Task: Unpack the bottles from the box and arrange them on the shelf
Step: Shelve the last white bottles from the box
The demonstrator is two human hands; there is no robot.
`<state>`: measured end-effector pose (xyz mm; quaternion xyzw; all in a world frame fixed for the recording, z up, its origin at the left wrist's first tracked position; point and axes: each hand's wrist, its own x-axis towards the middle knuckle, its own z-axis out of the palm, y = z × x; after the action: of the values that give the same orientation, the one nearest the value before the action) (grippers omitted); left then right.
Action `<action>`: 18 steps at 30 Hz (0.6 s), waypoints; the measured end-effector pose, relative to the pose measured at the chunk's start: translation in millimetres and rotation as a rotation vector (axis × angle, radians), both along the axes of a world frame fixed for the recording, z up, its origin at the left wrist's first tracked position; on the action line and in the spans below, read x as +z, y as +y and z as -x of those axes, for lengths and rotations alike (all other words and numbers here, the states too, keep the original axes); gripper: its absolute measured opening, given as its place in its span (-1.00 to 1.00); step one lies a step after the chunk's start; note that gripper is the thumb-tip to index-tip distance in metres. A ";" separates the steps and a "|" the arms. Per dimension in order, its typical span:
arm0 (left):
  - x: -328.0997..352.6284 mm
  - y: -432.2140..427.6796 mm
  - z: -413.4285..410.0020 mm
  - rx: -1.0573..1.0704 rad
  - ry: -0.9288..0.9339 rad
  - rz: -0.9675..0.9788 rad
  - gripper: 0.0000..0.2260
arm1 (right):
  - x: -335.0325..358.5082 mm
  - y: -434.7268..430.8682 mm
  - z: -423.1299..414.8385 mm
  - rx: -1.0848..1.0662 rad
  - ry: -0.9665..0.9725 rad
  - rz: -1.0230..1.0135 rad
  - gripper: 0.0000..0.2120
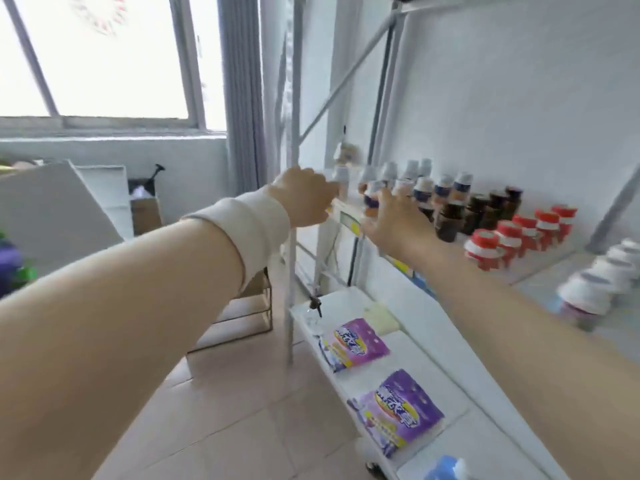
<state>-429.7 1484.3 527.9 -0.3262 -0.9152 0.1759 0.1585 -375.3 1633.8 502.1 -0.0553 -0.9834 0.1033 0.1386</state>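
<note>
Both arms reach toward the far left end of the white metal shelf. The left hand, with a cream sleeve cuff at its wrist, curls round a small white-capped bottle at the shelf's left edge; the fingers are hidden behind the hand, so how tightly it grips cannot be told. The right hand has fingers spread over a blue-labelled bottle in the front row, touching it. To the right stand rows of white-capped, dark brown and red-capped bottles. Purple pouches lie on the lower shelf
</note>
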 end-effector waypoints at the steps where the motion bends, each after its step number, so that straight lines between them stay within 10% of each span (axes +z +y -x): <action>1: -19.3 -34.1 18.3 0.058 -0.064 0.032 -0.66 | -17.4 -30.5 24.5 0.039 -0.048 0.027 -0.42; 10: -205.2 -222.6 118.1 0.511 -0.690 0.234 -0.73 | -200.4 -193.2 159.7 0.261 -0.802 -0.060 -0.43; 18: -280.8 -235.1 254.6 0.566 -0.864 0.087 -0.65 | -285.1 -201.4 304.6 0.326 -0.964 -0.069 -0.47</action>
<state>-684.3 1249.3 247.1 -0.1152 -0.9414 0.0989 -0.3013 -680.0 1432.5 217.1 0.0620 -0.9343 0.0538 -0.3469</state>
